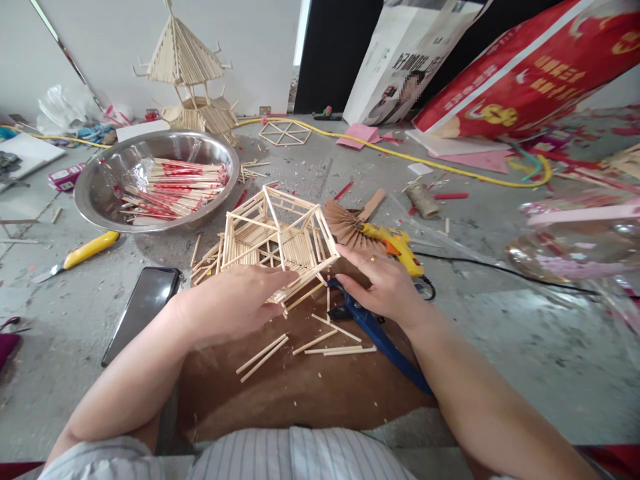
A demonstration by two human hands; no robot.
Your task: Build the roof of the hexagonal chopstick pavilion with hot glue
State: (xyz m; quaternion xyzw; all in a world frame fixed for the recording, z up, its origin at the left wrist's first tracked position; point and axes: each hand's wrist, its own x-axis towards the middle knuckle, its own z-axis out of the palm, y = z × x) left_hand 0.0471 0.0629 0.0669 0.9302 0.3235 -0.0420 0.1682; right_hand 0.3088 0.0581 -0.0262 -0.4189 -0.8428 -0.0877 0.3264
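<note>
A hexagonal frame of thin wooden sticks [274, 223], with a spoked centre visible inside, stands tilted between my two hands. My left hand [235, 297] holds its near-left side, the fingers over the rim and the thumb lower down. At the right corner, my right hand [377, 280] has its index finger on the frame and its thumb just below. Cut wooden sticks [330, 350] lie loose on a brown board [225, 407] in front. Blue-handled cutters [377, 333] rest under my right hand. Just beyond that hand is a yellow glue gun [407, 253].
A steel bowl [83, 200] of red-wrapped stick bundles stands back left, before a stick pagoda model [185, 63]. A phone [143, 310] and yellow-handled knife [90, 250] lie left. A twine spool [423, 200], yellow cable [425, 160] and red bag [530, 73] are behind.
</note>
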